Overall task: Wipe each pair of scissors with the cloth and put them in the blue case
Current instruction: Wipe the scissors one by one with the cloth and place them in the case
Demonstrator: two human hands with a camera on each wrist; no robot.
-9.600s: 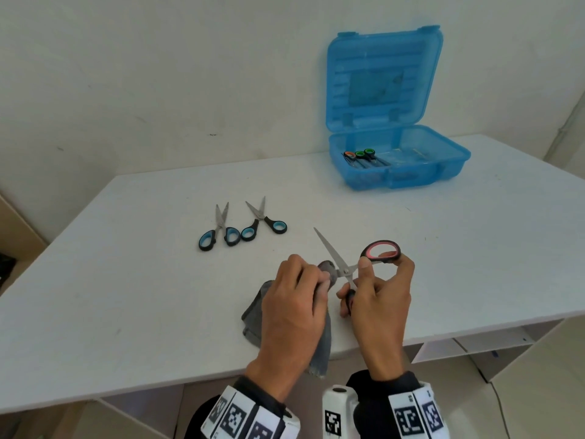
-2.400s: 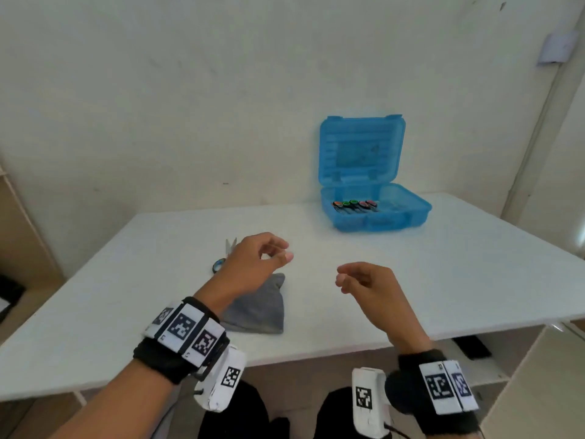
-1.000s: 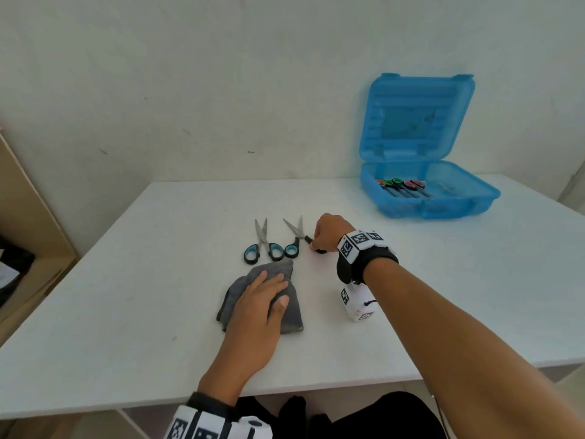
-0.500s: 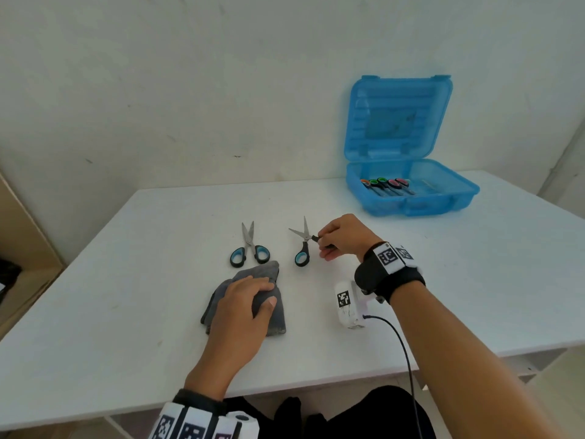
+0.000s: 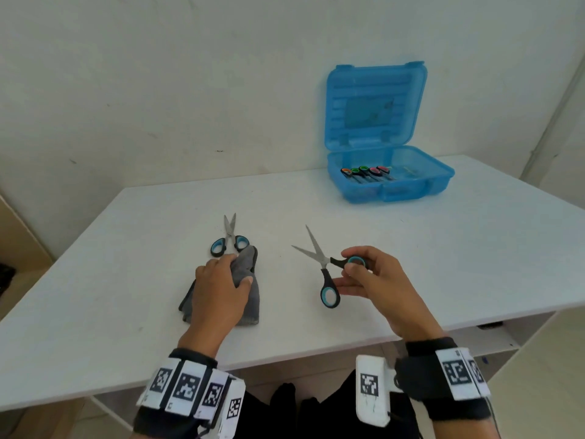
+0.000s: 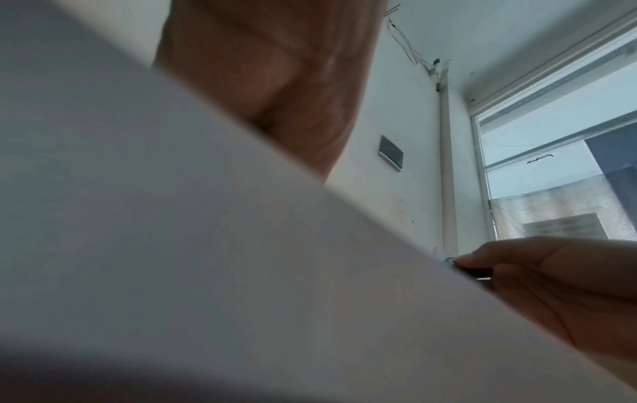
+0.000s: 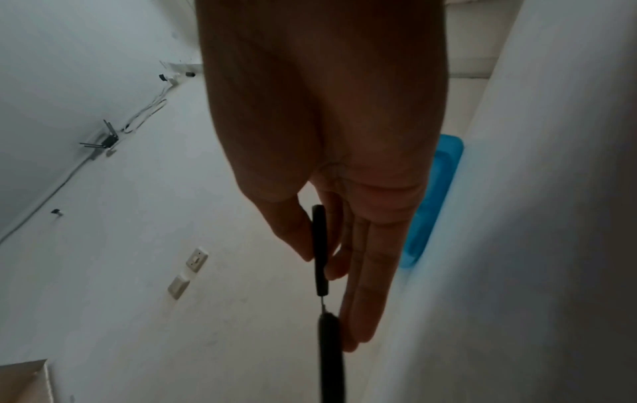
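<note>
Step in hand: picking up the next pair for wiping. Right hand [image 5: 373, 280] pinching one blue-and-black loop of the open scissors [image 5: 323, 267], lifted above the middle of the table [image 5: 443, 255], blades spread and pointing away. Left hand [image 5: 221, 289] gathering the grey cloth [image 5: 250, 299] near the front edge, fingers curling round its folds. Second blue-handled scissors [image 5: 230, 240] lying flat just beyond the cloth, touching or nearly so. Blue case [image 5: 421, 185] open at the far right, lid up, several coloured-handled pairs [image 5: 365, 172] already inside. Next, likely: lifting the cloth to the blades and wrapping them, keeping fingertips off the edges.
</note>
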